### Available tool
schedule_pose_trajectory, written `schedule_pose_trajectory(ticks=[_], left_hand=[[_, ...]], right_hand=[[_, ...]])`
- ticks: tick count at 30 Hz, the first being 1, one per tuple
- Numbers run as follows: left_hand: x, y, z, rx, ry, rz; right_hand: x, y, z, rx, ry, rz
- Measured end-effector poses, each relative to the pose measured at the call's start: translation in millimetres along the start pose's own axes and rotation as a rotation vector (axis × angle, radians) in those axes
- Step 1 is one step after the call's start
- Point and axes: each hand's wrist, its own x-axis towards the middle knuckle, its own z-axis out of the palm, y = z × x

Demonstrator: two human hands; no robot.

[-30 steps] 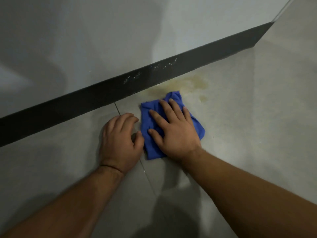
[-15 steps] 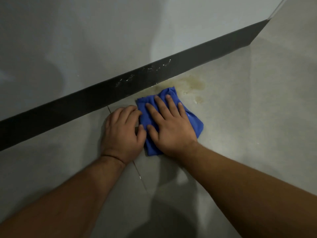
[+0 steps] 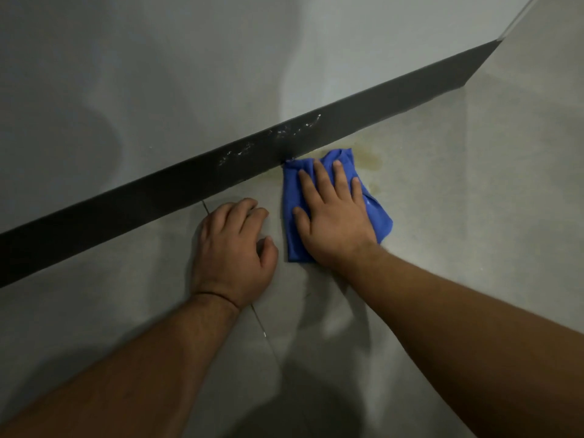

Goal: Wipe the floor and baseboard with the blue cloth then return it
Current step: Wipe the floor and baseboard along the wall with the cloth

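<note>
Mid-frame, the right hand (image 3: 335,216), fingers spread, presses the blue cloth (image 3: 380,221) beside the baseboard (image 3: 158,197); the yellowish stain (image 3: 373,158) and white smears (image 3: 294,129) remain. The left hand (image 3: 232,251), fingers loosely curled, braces on the floor (image 3: 474,216).

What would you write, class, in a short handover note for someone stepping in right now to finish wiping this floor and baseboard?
Right hand: flat, palm down on the blue cloth, pressing it to the floor; not gripping.
Left hand: empty, braced on the floor beside the cloth.
Cloth: top corner touches the baseboard, partly covering the yellowish stain.
Done: floor wiping under way.
Left: stain remainder, white marks on the baseboard, then return the cloth.
</note>
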Motion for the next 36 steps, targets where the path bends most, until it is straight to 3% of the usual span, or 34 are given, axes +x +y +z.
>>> schedule_pose_trajectory(ticks=[4,13,20,29,33,36], left_hand=[[0,0,-3,-0.006,-0.029,-0.013],[-1,1,0,-0.016,-0.021,-0.01],[0,0,-1,-0.02,-0.031,-0.021],[0,2,-2,-0.027,-0.027,-0.025],[1,4,-3,0.004,-0.055,-0.039],[2,3,-4,0.012,-0.066,-0.044]], right_hand=[[-33,30,1,-0.03,-0.01,-0.064],[2,66,-12,-0.035,-0.021,0.253],[-7,50,-7,0.027,0.067,0.017],[29,77,-16,-0.019,0.005,0.235],[48,49,-19,0.025,-0.008,0.188],[30,37,-16,0.062,0.039,0.053]])
